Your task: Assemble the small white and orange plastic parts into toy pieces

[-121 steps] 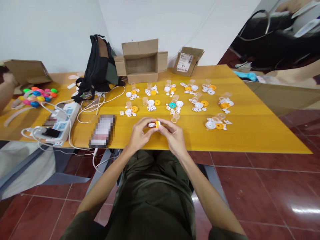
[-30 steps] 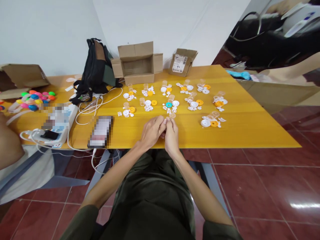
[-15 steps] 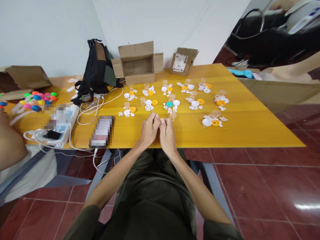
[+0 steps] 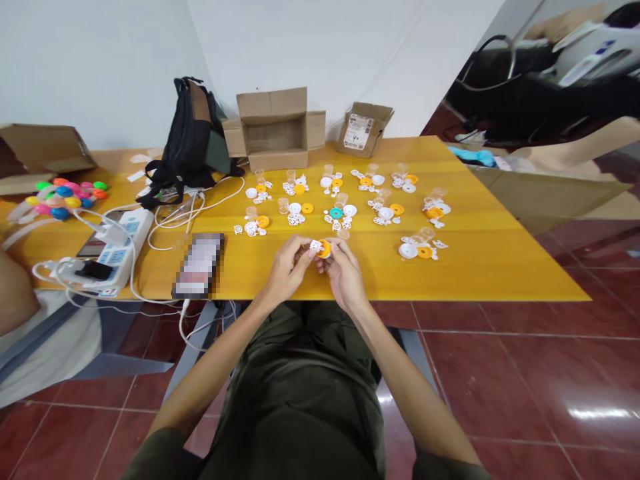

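My left hand (image 4: 290, 268) pinches a small white perforated plastic piece (image 4: 315, 246) between thumb and fingers. Close against it, my right hand (image 4: 346, 272) grips an orange round plastic part (image 4: 325, 249); whether the two parts are joined I cannot tell. Both hands are above the front of the table, and the fingers hide part of what they hold. Just beyond them is a clear plastic cup (image 4: 343, 235). Past that lies a set with a teal disc (image 4: 336, 213), a white round cap (image 4: 350, 210) and white perforated pieces (image 4: 347, 225).
Several similar sets, such as one with an orange disc (image 4: 425, 253), cover the wooden table (image 4: 480, 267). At left are a phone (image 4: 199, 267), a power strip (image 4: 117, 257), cables, a backpack (image 4: 187, 143) and colourful balls (image 4: 65, 197). Cardboard boxes (image 4: 277, 160) stand behind. Another person's arm (image 4: 17, 287) shows far left.
My hands, closed together before, have tilted apart and come slightly nearer to me, so the white piece and orange part now show. The view has shifted a little.
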A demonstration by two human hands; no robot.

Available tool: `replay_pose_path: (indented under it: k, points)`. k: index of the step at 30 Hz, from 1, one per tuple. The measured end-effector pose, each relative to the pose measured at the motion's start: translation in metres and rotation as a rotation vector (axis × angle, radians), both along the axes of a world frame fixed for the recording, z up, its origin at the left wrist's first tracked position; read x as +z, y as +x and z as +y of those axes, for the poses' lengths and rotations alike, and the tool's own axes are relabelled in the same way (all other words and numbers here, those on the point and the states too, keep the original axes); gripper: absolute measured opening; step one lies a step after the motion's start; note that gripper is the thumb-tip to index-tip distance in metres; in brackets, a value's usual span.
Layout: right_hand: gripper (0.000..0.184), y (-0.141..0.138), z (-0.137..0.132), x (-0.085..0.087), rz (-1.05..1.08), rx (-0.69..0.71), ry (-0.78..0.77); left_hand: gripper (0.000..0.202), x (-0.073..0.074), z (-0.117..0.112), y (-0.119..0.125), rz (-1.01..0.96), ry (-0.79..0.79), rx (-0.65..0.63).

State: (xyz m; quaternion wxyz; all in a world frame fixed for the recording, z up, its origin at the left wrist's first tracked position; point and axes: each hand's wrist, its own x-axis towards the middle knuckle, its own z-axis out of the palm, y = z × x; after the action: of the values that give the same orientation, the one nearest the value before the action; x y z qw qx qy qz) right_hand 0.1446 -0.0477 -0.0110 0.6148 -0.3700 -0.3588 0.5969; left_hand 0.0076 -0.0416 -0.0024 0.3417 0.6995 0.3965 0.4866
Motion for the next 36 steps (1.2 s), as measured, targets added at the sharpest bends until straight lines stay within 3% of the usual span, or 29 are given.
replay_pose_path:
  k: [7, 12, 23, 32, 36]
  points:
    - [0.040, 0.004, -0.001, 0.000, 0.041, 0.026, -0.017, 0.038, -0.005, -0.002, 0.003, 0.011, 0.049, -0.034]
    - [0.049, 0.003, -0.003, -0.001, 0.002, 0.068, -0.042, 0.027, 0.003, 0.000, -0.004, 0.123, 0.113, -0.097]
    - [0.053, 0.000, -0.003, -0.004, -0.025, 0.000, 0.016, 0.022, 0.006, 0.003, 0.007, 0.164, 0.074, -0.023]
    - [0.057, -0.003, -0.001, 0.004, -0.007, 0.030, -0.082, 0.025, 0.006, 0.007, -0.008, 0.201, 0.073, -0.140]
    - [0.054, -0.002, -0.001, 0.003, -0.047, 0.023, -0.036, 0.027, 0.005, 0.007, -0.006, 0.202, 0.026, -0.106]
